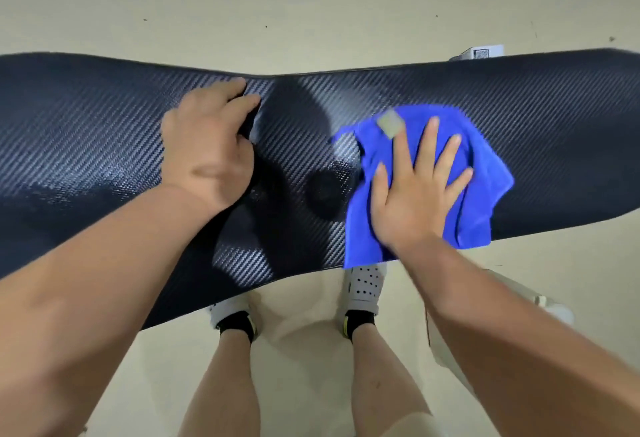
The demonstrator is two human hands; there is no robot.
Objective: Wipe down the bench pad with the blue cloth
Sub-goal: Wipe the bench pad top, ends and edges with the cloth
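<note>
— Two bare forearms reach down and away from the viewer. What are the hands doing?

— The right hand lies flat, fingers straight and spread, pressing the blue cloth onto the bench pad. The left hand sits left of the pad's middle. Its fingers curl into a dark crease there, and it appears to grip the pad to steady it.

— Where exactly is the cloth?

— Right of the middle, rumpled under the palm, with its lower corner hanging over the near edge. The pad is long and black with a woven sheen. Below its near edge are white shoes on a pale floor.

— Which step is this?

— Wiping is under way, I judge. Dark patches near the middle may be shadow or damp; I cannot tell.

— And next?

— Likely a sweep of the flat hand along the pad toward one end. That calls for even pressure and a cloth kept spread, so it neither bunches nor slips off the near edge.
</note>
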